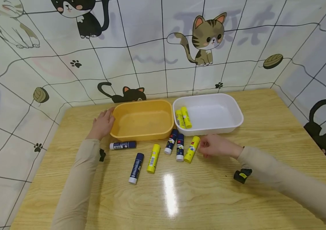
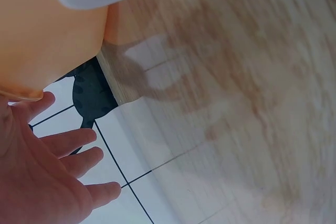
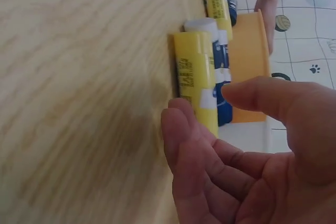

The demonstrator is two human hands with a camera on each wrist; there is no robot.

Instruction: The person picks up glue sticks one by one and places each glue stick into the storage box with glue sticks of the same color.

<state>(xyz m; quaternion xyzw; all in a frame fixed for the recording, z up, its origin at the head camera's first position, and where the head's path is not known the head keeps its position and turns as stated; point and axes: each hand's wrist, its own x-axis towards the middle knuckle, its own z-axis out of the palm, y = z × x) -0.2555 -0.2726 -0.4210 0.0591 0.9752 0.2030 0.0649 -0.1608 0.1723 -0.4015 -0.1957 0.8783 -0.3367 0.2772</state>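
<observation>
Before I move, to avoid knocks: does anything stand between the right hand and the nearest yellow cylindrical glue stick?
Nothing visible blocks the right hand from the yellow glue stick; a navy cylindrical glue stick lies beyond.

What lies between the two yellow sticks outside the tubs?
One blue stick and another blue stick lie between the left yellow stick and the right yellow stick; the head view shows this.

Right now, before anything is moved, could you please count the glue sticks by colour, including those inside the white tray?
Yellow glue sticks: 4 (2 in the white tray, 2 on the table)
Dark blue glue sticks: 4 (all on the table)
Total: 8
</observation>
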